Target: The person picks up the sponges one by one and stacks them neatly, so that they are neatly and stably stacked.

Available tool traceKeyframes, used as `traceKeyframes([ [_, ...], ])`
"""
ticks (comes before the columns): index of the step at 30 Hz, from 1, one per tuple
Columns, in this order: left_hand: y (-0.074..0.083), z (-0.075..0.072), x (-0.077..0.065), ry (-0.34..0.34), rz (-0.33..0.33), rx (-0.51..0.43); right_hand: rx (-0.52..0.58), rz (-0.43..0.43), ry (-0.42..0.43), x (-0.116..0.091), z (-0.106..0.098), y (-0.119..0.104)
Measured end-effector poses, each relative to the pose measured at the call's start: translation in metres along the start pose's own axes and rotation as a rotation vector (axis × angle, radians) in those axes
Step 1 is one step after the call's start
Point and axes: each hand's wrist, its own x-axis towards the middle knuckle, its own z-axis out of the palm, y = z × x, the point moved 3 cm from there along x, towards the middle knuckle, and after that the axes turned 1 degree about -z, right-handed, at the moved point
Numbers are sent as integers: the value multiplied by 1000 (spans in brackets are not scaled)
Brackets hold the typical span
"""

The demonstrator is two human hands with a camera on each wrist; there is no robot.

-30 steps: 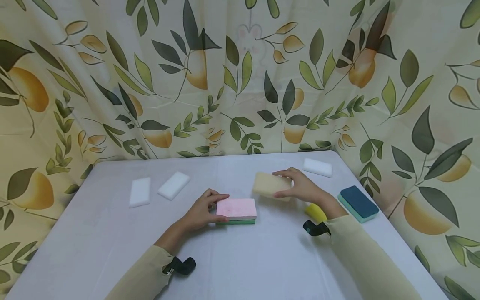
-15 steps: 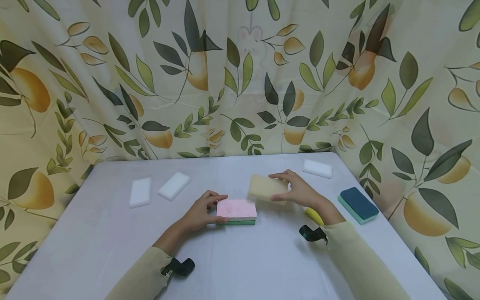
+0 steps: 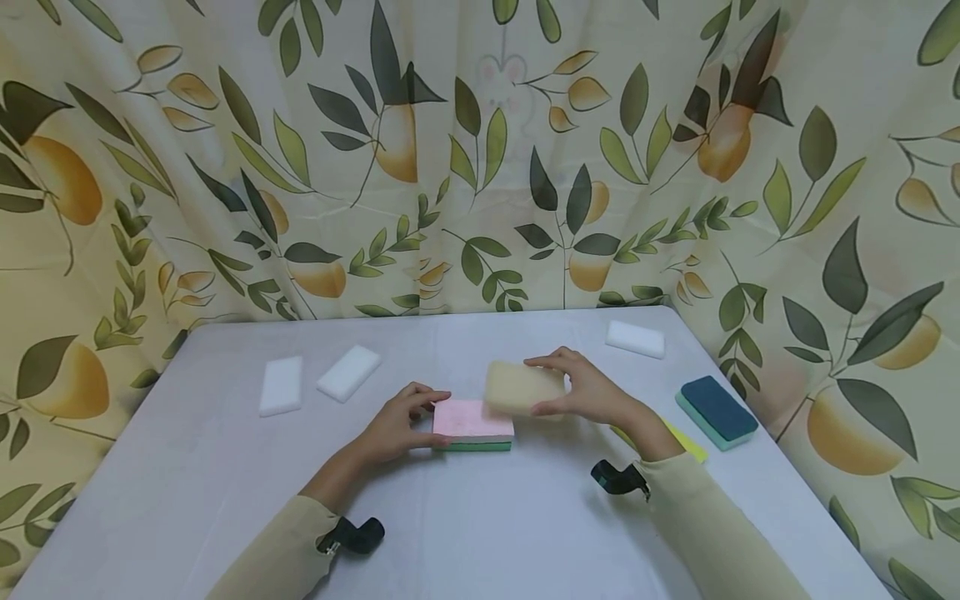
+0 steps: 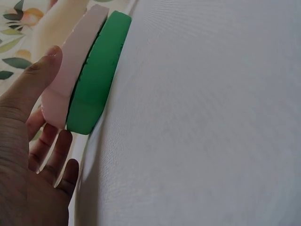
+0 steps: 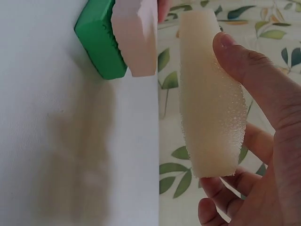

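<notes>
A: Where is the cream sponge [image 3: 521, 387]?

B: In the right hand [image 3: 588, 390], which pinches it, thumb on the near edge, a finger on the far one; it is off the cloth [image 3: 465, 517], near the far right corner of the pink block [image 3: 468, 418]; the right wrist view shows a gap between the two.

A: How should it handle?

B: Light, I'd guess, and soft enough to dent; the open pores look grippy rather than slippery; hardly fragile, though a hard squeeze would likely bow it; opposite edges, around mid-length, seem the best hold.

A: And the left hand [image 3: 393, 427]?

B: It grips the pink block at the left end, thumb on the near side, a finger on the far side; beneath is a green slab [image 4: 96, 75], with a dark seam between; whether they are joined, I can't tell.

A: Textures?

B: The cream one is a rounded slab, grainy on its side; the pink is mottled on top; the green looks smooth, ragged along the seam; both are probably light too, so they might slide if nudged.
</notes>
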Motion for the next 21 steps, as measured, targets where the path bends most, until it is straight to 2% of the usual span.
traceKeyframes([
  [21,-2,-2,-4,1,20,15,69,-51,-43,6,20,-23],
])
